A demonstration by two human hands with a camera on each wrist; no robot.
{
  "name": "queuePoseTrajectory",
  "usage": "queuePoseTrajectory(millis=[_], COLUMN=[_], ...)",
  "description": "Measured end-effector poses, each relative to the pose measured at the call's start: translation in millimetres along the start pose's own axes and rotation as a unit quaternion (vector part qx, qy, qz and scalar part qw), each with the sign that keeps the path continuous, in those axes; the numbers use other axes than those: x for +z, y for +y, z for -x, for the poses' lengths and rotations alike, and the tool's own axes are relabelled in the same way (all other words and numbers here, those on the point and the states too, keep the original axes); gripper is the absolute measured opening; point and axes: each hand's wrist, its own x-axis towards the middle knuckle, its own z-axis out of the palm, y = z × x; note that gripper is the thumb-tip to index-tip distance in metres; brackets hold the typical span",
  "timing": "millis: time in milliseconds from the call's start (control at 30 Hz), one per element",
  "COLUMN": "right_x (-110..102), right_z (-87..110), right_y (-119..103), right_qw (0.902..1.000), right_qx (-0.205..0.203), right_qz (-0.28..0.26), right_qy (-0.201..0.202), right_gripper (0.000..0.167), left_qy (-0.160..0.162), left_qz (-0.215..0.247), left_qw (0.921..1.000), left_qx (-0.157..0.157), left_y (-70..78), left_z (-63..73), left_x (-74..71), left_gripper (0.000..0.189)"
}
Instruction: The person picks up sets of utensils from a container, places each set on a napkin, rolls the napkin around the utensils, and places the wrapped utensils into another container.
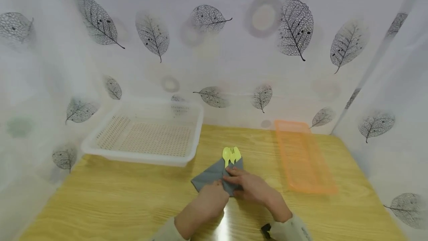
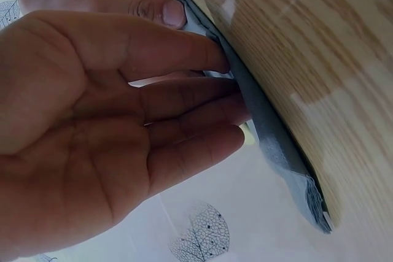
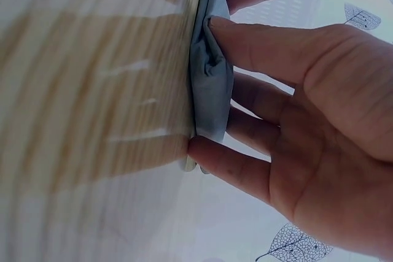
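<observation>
While the left hand (image 1: 211,198) and the right hand (image 1: 253,187), both unclenched, touch the grey napkin (image 1: 211,175) at six o'clock in the head view, yellow cutlery (image 1: 226,154) protrudes toward twelve. Beyond the wood-grain table (image 1: 117,196), a leaf-printed curtain (image 1: 230,62) hangs.

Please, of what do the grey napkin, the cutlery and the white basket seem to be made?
The grey napkin: probably matte cloth, as its folds look soft and creased. The cutlery: likely smooth plastic, uniformly yellow-green. The white basket: apparently smooth moulded plastic, regularly perforated.
</observation>
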Motion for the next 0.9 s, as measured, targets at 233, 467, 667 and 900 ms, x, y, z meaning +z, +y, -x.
queuePoseTrajectory(millis=[233,467,667,900], right_x=[2.1,0.8,-2.1,-1.3], right_z=[-1.3,-4.3,-2.9,-1.5], right_y=[-1.9,-1.4,-3.7,-6.2], right_qw=[0.9999,0.9999,0.9997,0.9997], right_qx=[0.006,-0.003,-0.009,-0.011], right_qz=[-0.011,0.011,0.023,0.021], right_qy=[-0.006,-0.005,-0.004,0.0], right_gripper=[0.053,0.052,0.049,0.048], left_qy=[-0.013,0.022,0.023,0.024], left_qz=[-0.001,-0.028,-0.028,-0.023], left_qw=[0.9999,0.9993,0.9993,0.9994], left_qx=[0.003,-0.012,-0.01,-0.012], left_y=[-1.1,0.0,1.5,1.7], left_z=[-1.8,-2.6,-1.8,-0.4], left_x=[-0.5,0.0,-1.4,-1.6], left_gripper=[0.02,0.021,0.022,0.02])
